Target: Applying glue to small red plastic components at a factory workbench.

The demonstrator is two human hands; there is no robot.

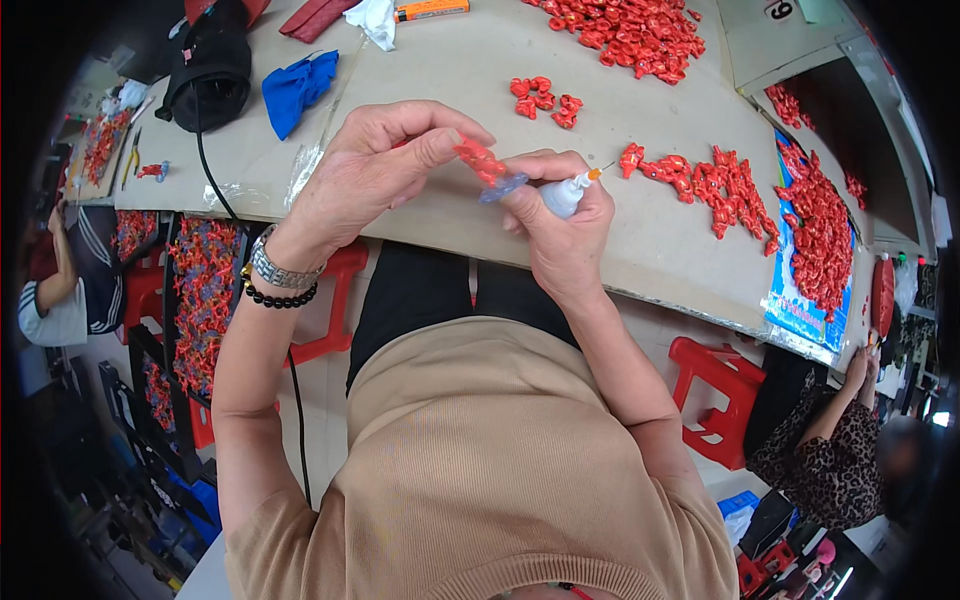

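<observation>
Between the thumb and fingers of my left hand (375, 165) is a small red plastic figurine (480, 160). Joined to or touching its lower end is a translucent bluish-purple base (503, 188), which the thumb and forefinger of my right hand (568, 230) pinch. That same hand also grips a small white squeeze bottle (566, 194), tilted, its orange tip and thin needle pointing up and to the right. Past my hands lies a little cluster of red parts (533, 97). To the right of the bottle, more red pieces (715, 185) form a loose strip.
A big heap of red parts (640, 35) sits at the far side of the table (430, 85); another pile (820, 235) rests on a blue printed sheet. A blue cloth (298, 90) and black lamp-like object (208, 75) stand left. Trays of red-and-purple figurines (205, 300) are below. Co-workers sit at both sides.
</observation>
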